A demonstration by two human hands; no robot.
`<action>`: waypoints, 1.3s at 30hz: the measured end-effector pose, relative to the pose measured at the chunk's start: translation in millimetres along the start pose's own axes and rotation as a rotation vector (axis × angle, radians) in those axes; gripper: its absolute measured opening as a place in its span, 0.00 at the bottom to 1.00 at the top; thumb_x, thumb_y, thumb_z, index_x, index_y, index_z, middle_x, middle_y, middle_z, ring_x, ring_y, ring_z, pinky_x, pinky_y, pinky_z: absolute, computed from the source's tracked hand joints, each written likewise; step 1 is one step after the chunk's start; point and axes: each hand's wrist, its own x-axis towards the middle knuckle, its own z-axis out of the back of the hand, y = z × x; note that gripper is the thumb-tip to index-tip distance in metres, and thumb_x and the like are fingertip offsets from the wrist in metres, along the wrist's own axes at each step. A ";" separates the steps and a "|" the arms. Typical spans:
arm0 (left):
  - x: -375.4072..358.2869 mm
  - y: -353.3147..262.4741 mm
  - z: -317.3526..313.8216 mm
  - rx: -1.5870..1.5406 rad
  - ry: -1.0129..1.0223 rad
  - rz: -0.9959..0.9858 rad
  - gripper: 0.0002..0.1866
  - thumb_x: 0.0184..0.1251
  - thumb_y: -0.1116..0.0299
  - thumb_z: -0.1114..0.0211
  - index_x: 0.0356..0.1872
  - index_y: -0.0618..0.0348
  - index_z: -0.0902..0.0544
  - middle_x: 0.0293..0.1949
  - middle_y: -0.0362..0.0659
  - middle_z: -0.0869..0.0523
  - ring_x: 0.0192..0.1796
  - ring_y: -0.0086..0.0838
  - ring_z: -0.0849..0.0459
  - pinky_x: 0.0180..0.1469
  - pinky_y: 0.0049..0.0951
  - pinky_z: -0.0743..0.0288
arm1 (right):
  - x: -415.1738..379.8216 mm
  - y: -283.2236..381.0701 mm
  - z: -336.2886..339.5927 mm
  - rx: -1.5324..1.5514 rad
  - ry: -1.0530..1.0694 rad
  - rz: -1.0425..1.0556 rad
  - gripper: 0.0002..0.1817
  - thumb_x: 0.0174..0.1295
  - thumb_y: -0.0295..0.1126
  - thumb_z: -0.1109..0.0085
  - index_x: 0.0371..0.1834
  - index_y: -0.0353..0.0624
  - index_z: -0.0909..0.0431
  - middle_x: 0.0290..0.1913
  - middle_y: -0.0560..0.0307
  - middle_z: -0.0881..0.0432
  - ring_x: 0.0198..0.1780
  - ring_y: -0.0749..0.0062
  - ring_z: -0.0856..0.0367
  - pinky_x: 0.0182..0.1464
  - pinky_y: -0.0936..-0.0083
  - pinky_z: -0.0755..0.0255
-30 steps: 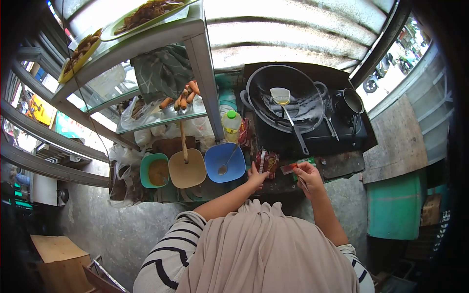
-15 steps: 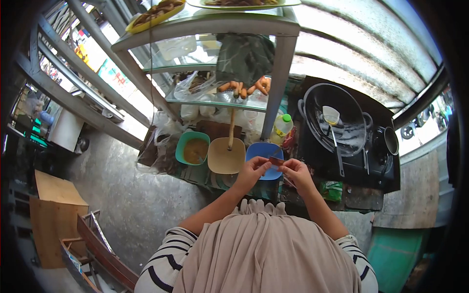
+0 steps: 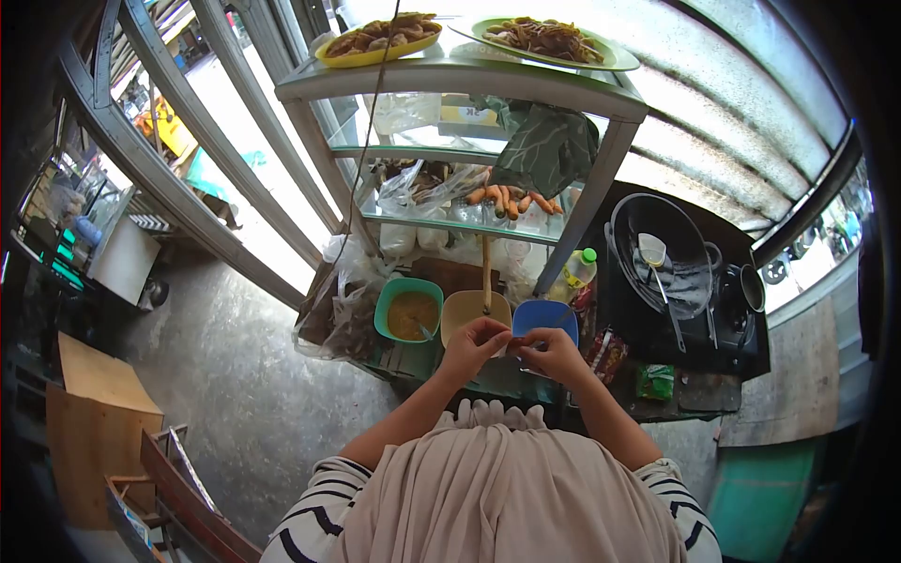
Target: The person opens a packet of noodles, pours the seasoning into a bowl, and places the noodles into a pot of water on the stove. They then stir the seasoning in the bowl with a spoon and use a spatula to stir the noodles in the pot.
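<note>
My left hand (image 3: 476, 349) and my right hand (image 3: 552, 355) meet at the fingertips, in front of the beige bowl (image 3: 460, 308) and the blue bowl (image 3: 546, 313). Both pinch a small dark reddish packet (image 3: 515, 345), mostly hidden by the fingers. A wooden handle (image 3: 486, 272) stands up from the beige bowl. To the left is a teal bowl (image 3: 409, 311) with yellowish-brown liquid and a spoon.
A glass cabinet (image 3: 460, 228) holds carrots (image 3: 511, 199), with plates of food on top. At the right are a large black wok (image 3: 661, 253) with a ladle, a green-capped bottle (image 3: 579, 269) and a green packet (image 3: 655, 382). Plastic bags (image 3: 345, 305) lie left.
The view has shifted, bringing the cabinet top and its plates further into sight. My hands have moved left and slightly down, from over the blue bowl to between the two bowls.
</note>
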 end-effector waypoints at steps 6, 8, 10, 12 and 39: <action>-0.4 -6.0 38.0 0.084 0.188 0.038 0.12 0.66 0.64 0.37 0.43 0.61 0.20 0.39 0.38 0.15 0.40 0.18 0.19 0.45 0.19 0.26 | -3.2 7.3 -38.4 0.093 -0.188 0.025 0.08 0.60 0.32 0.38 0.34 0.38 0.20 0.22 0.65 0.22 0.24 0.87 0.27 0.23 0.86 0.35; -2.4 -5.3 47.4 0.099 0.239 0.041 0.12 0.66 0.63 0.38 0.44 0.61 0.20 0.41 0.39 0.15 0.41 0.20 0.18 0.45 0.20 0.26 | -6.7 1.8 -53.2 0.072 -0.227 0.033 0.08 0.61 0.33 0.39 0.36 0.38 0.21 0.24 0.64 0.21 0.27 0.88 0.25 0.24 0.85 0.34; -0.7 -5.6 56.6 -0.115 0.201 0.262 0.12 0.68 0.63 0.40 0.47 0.58 0.23 0.43 0.39 0.16 0.41 0.24 0.16 0.42 0.23 0.24 | -11.5 -1.7 -69.6 0.171 -0.303 0.071 0.11 0.63 0.36 0.42 0.41 0.40 0.22 0.28 0.64 0.22 0.29 0.87 0.26 0.27 0.85 0.34; -0.7 -4.5 70.3 -0.259 0.219 0.344 0.12 0.69 0.63 0.41 0.49 0.56 0.24 0.43 0.40 0.17 0.40 0.25 0.16 0.40 0.23 0.23 | -15.2 -27.0 -79.6 0.323 -0.323 -0.024 0.11 0.64 0.35 0.45 0.44 0.41 0.23 0.29 0.63 0.23 0.29 0.86 0.27 0.28 0.85 0.34; -7.0 -13.0 191.3 -0.132 0.111 0.238 0.12 0.70 0.61 0.42 0.43 0.59 0.20 0.38 0.39 0.17 0.36 0.22 0.16 0.42 0.23 0.20 | -3.0 -187.5 -114.5 0.570 -0.676 -0.486 0.21 0.60 0.34 0.49 0.58 0.45 0.29 0.47 0.58 0.21 0.39 0.72 0.16 0.32 0.78 0.28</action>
